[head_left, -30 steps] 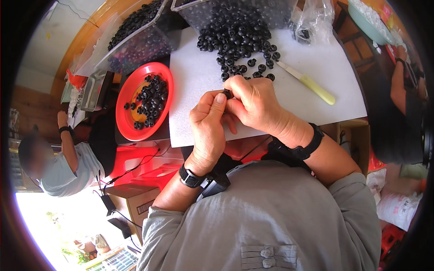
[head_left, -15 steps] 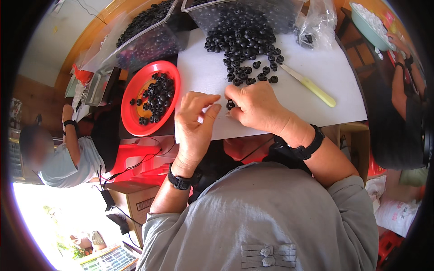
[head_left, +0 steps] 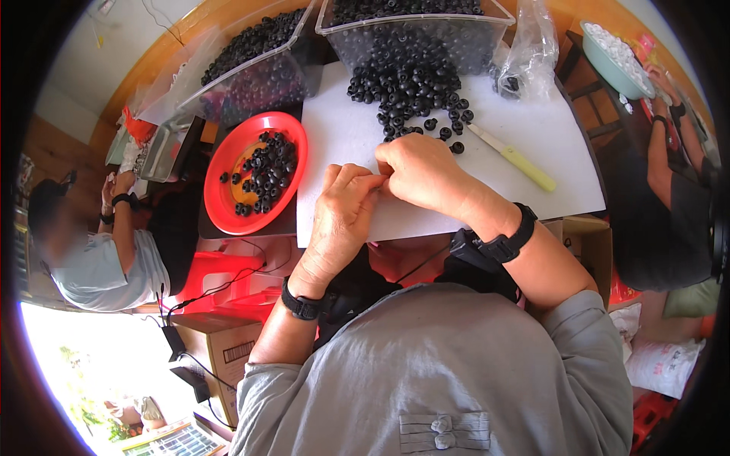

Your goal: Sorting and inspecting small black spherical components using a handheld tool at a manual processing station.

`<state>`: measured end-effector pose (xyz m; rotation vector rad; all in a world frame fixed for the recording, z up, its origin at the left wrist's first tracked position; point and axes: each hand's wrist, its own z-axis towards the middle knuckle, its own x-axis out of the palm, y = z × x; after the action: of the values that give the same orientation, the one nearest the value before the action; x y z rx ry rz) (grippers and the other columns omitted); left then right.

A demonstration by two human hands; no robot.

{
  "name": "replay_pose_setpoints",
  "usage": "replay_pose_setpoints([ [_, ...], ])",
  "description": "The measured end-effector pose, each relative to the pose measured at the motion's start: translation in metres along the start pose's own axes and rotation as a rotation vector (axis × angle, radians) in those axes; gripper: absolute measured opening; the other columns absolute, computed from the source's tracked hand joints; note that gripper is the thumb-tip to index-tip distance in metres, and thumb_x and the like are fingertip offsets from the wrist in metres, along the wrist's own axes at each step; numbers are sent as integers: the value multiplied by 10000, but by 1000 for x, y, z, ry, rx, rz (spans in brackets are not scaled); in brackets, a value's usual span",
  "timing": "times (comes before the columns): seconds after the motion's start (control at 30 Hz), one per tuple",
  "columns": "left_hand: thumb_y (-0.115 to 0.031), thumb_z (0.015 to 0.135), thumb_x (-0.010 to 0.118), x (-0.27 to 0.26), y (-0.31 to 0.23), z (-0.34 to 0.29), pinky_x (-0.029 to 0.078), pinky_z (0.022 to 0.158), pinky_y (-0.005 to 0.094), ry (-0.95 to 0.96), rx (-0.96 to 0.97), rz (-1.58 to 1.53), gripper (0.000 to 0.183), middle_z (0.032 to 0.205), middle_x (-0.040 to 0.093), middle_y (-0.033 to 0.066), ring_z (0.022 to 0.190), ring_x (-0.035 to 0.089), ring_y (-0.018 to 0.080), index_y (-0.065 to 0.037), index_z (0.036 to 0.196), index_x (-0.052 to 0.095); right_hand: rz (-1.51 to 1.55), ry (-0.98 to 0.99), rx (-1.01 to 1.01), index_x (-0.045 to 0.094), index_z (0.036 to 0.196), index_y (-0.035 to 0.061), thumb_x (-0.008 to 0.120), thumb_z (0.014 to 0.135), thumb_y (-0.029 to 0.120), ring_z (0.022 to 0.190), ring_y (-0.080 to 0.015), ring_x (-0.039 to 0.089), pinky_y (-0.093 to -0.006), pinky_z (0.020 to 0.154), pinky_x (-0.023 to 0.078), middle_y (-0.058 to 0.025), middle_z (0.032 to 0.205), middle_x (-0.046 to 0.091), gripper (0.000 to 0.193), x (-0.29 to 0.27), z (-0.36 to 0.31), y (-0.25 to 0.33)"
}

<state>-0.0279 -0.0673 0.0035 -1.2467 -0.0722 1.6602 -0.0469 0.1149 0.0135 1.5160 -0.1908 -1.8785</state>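
Note:
My left hand (head_left: 342, 216) and my right hand (head_left: 426, 175) meet fingertip to fingertip over the near edge of a white board (head_left: 342, 137). Both pinch at the same spot; a small black round piece was between them a moment ago and is now hidden by the fingers. A loose pile of black round pieces (head_left: 411, 91) lies on the board just beyond my right hand. A red plate (head_left: 220, 213) with more black pieces sits to the left of my left hand. Each wrist wears a black band.
A knife with a pale yellow handle (head_left: 517, 159) lies on the board to the right. Two clear bins (head_left: 251, 76) (head_left: 426, 30) of black pieces and a plastic bag (head_left: 528, 53) stand at the back. One person (head_left: 99, 258) sits at the left, another (head_left: 669, 167) at the right by a bowl (head_left: 616, 49).
My hands have drawn together again after parting slightly. The black piece seen between the fingers is now covered by them.

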Motion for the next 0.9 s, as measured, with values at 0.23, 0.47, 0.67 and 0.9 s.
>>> replay_pose_setpoints([
  [0.23, 23, 845, 612, -5, 1, 13, 506, 830, 414, 91, 53, -48, 210, 1027, 638, 114, 976, 557, 334, -8, 1039, 684, 444, 331, 365, 694, 851, -14, 743, 696, -6, 602, -185, 648, -331, 536, 508, -109, 714, 678, 163, -24, 15, -1],
  [0.47, 65, 788, 653, 3, 5, 15, 511, 802, 415, 66, 95, -1, 236, 990, 634, 100, 949, 572, 325, -19, 1008, 676, 578, 359, 384, 676, 865, -37, 727, 695, -33, 591, -165, 630, -301, 517, 502, -100, 724, 666, 177, -23, 17, -10],
  [0.67, 49, 775, 676, 11, 10, 19, 516, 770, 407, 5, 102, 37, 210, 954, 641, 84, 919, 582, 308, -22, 973, 676, 711, 382, 387, 665, 942, -44, 693, 742, -53, 612, -160, 634, -289, 525, 501, -104, 785, 682, 202, -26, 15, -17],
  [0.9, 14, 747, 705, 15, 10, 20, 508, 765, 397, -53, 6, 0, 189, 929, 638, 68, 910, 578, 290, -28, 931, 697, 542, 286, 344, 645, 877, -21, 658, 809, -9, 622, -173, 652, -308, 552, 502, -107, 758, 696, 71, -21, 8, -14],
])
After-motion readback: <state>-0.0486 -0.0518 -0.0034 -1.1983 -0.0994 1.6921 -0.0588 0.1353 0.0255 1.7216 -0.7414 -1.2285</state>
